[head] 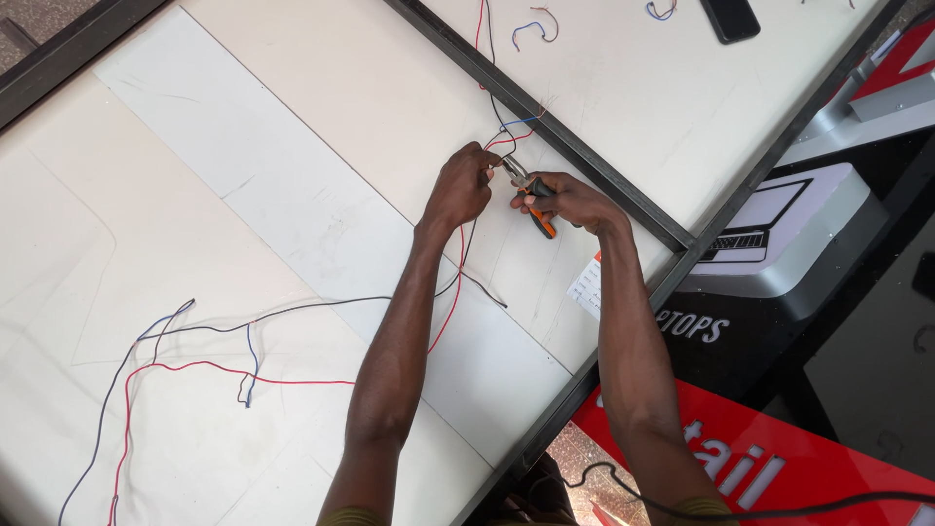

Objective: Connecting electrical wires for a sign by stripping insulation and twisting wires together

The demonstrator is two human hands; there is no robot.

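Head view: over a large white sign panel (pixel 292 175) framed in black metal, a person's two bare hands meet just above the centre of the frame. The left hand (pixel 460 187) has its fingers pinched narrowly on the ends of thin red and black wires (pixel 454 292) near a black crossbar (pixel 584 156). The right hand (pixel 570 203), at 3 o'clock from the left and almost touching it, is wrapped around the orange-and-black grips of a pair of pliers (pixel 531 198), whose metal tip points toward 10 o'clock at the pinched wire ends. From there the wires trail toward 7 o'clock across the panel, joined by a blue strand (pixel 250 365) at lower left. A white paper slip (pixel 587 287) lies at 5 o'clock from the right hand, by the frame edge. A dark phone (pixel 730 18) rests at 1 o'clock, far up the panel. Red sign pieces (pixel 779 458) sit at 5 o'clock, beyond the frame.
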